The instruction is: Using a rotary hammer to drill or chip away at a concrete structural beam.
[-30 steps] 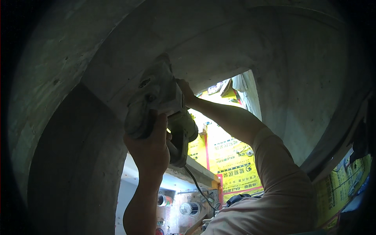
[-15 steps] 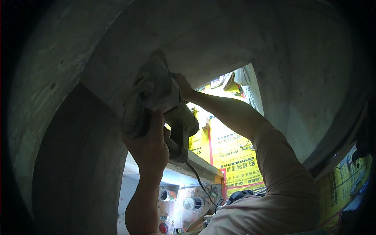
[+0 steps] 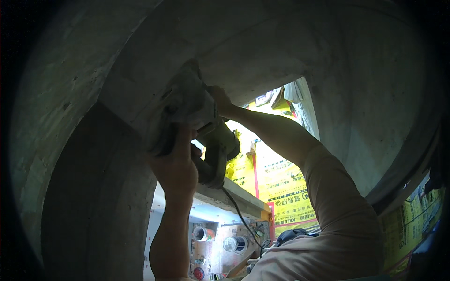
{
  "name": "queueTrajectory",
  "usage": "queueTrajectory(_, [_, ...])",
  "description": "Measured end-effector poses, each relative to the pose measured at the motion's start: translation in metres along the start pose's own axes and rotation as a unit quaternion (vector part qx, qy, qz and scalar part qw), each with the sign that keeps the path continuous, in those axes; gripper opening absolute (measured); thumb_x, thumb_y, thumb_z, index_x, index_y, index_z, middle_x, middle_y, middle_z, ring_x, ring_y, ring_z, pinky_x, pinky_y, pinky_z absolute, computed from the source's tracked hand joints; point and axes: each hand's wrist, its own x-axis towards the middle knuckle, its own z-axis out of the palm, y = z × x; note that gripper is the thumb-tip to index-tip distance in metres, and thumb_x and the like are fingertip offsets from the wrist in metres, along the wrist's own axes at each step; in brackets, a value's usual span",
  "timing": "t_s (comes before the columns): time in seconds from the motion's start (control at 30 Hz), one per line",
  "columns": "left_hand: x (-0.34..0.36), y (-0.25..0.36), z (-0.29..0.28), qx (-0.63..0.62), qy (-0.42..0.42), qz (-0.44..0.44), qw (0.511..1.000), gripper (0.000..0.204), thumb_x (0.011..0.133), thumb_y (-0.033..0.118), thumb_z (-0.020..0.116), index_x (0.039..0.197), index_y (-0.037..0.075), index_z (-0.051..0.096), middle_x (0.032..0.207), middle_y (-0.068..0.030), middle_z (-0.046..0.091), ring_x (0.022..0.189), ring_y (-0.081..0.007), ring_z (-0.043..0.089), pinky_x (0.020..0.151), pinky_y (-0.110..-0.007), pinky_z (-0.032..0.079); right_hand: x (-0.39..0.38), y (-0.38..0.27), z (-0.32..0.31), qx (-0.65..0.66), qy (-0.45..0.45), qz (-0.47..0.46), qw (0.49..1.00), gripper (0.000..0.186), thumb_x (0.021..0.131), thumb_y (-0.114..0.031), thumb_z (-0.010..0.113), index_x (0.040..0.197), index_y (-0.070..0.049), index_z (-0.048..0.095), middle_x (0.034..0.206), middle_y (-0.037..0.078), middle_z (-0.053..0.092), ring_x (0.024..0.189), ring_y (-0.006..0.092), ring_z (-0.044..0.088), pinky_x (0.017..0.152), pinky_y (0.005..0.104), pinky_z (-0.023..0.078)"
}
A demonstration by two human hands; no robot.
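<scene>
Raised overhead against the grey concrete surface is a dusty corded power tool (image 3: pixel 190 105), shaped like a circular saw, with a broad guard, a round motor housing and a looped rear handle. Closed around its lower left part is my left hand (image 3: pixel 176 159), the thumb pointing up; shade hides some of its fingers. My right hand (image 3: pixel 219 99) grips the far right side of the tool, its fingers mostly hidden behind the body. From the rear handle a black cord (image 3: pixel 241 215) hangs down. Where the tool meets the concrete is too dark to make out.
Grey concrete walls (image 3: pixel 89 187) curve around both sides. Right of the tool, an opening shows yellow printed sheeting (image 3: pixel 286 187). Below lie a ledge (image 3: pixel 234 199), a clear round container (image 3: pixel 233 243) and another open cylinder (image 3: pixel 202 234) on the dusty floor.
The view has shifted slightly, so the background sits a little to the right and lower. The tool's rear handle has risen slightly; both hands keep their hold.
</scene>
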Motion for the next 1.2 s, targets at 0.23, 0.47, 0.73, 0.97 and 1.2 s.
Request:
queueTrajectory(0.23, [0.007, -0.016, 0.009, 0.034, -0.001, 0.099, 0.995, 0.011, 0.089, 0.009, 0.066, 0.095, 0.0, 0.065, 0.071, -0.0026, 0.061, 0.053, -0.008, 0.054, 0.048, -0.023, 0.04, 0.016, 0.018, 0.005, 0.08, -0.002, -0.027, 0.996, 0.047, 0.076, -0.04, 0.072, 0.105, -0.003, 0.068, 0.105, 0.025, 0.067, 0.104, 0.0409, 0.064, 0.088, 0.0479, 0.053])
queueTrajectory(0.47, [0.008, -0.006, 0.004, 0.033, -0.023, 0.039, 0.998, 0.008, 0.089, 0.008, 0.066, 0.088, 0.0, 0.063, 0.057, -0.0004, 0.052, 0.049, -0.008, 0.047, 0.049, -0.026, 0.04, 0.011, 0.002, 0.001, 0.121, 0.014, -0.066, 0.99, 0.048, 0.075, -0.041, 0.071, 0.101, 0.0, 0.067, 0.103, 0.025, 0.067, 0.103, 0.0418, 0.064, 0.088, 0.0484, 0.053])
queueTrajectory(0.73, [0.013, -0.007, -0.001, 0.029, -0.019, 0.04, 0.999, 0.007, 0.089, 0.008, 0.066, 0.088, 0.001, 0.064, 0.064, -0.0015, 0.057, 0.05, -0.0083, 0.049, 0.047, -0.025, 0.04, 0.011, 0.0, 0.002, 0.085, 0.005, -0.037, 0.996, 0.047, 0.075, -0.037, 0.07, 0.102, 0.001, 0.066, 0.1, 0.027, 0.066, 0.098, 0.0436, 0.063, 0.085, 0.0485, 0.051])
queueTrajectory(0.97, [0.019, -0.002, 0.004, 0.025, -0.011, 0.007, 1.0, 0.008, 0.087, 0.009, 0.067, 0.085, 0.002, 0.064, 0.066, -0.0024, 0.059, 0.05, -0.0094, 0.05, 0.048, -0.025, 0.04, 0.024, 0.015, 0.012, 0.066, 0.05, -0.049, 0.995, 0.046, 0.071, -0.039, 0.074, 0.097, -0.001, 0.07, 0.1, 0.025, 0.068, 0.099, 0.0407, 0.065, 0.088, 0.0496, 0.053])
queueTrajectory(1.2, [0.026, -0.006, -0.008, 0.013, -0.012, 0.003, 1.0, 0.008, 0.085, 0.007, 0.066, 0.079, 0.003, 0.062, 0.062, -0.0022, 0.056, 0.05, -0.0102, 0.051, 0.049, -0.027, 0.04, 0.023, 0.008, 0.019, 0.051, 0.058, -0.037, 0.996, 0.043, 0.072, -0.036, 0.074, 0.097, -0.002, 0.069, 0.098, 0.025, 0.068, 0.099, 0.0411, 0.065, 0.087, 0.0501, 0.053])
